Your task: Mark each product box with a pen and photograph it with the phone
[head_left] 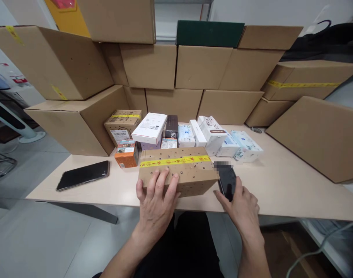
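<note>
1. Two bare hands work at the near edge of a pale wooden table [280,185].
2. The left hand [156,204] lies flat on the near face of a brown cardboard box sealed with yellow printed tape [178,170]; its fingers are spread and pressed on the top and front, not curled round anything.
3. That taped box stands at the middle of the near edge, its long side roughly along the edge.
4. The right hand [243,208] rests just right of the box, fingers loosely open, fingertips touching a small black phone-like device [227,180] that lies flat on the table beside the box's right end.
5. A second black smartphone [83,174] lies face up towards the table's left corner, well apart from both hands.
6. Behind the taped box sits a row of small packages: an orange carton [126,154], a white flat box [150,127], and white tissue packs [246,146].
7. Large plain cardboard cartons [176,65] are stacked along the far edge and both sides of the table.
</note>
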